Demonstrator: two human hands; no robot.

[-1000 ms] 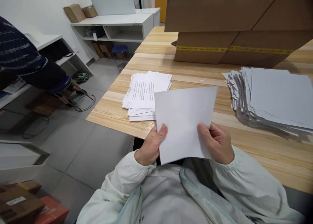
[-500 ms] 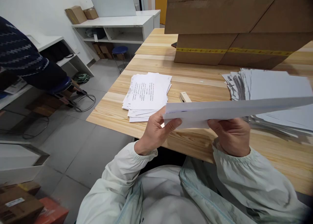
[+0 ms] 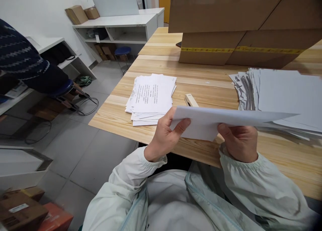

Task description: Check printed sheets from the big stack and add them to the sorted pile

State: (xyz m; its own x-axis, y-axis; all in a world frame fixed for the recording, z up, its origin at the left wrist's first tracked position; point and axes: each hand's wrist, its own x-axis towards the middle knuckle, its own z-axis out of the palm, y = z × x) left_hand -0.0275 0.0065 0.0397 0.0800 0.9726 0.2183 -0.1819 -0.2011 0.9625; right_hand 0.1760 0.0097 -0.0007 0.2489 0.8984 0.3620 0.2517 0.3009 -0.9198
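White paper sheets are held up over the table's near edge, seen almost edge-on. My left hand pinches their left end, thumb on the near face. Farther right, my right hand grips the lower edge with its thumb in front; its other fingers are partly hidden. Just behind the sheets lies a cream stapler, its near end covered. To the left is a stack of printed papers. A larger, uneven paper pile sits on the right, partly behind the held sheets.
Large cardboard boxes with yellow tape stand at the back of the wooden table. At far left a person in a patterned sweater sits on a stool. Boxes lie on the floor at lower left.
The held sheets have tilted, showing more of the near face, and their right end has swung down and inward. My left hand has shifted slightly right.
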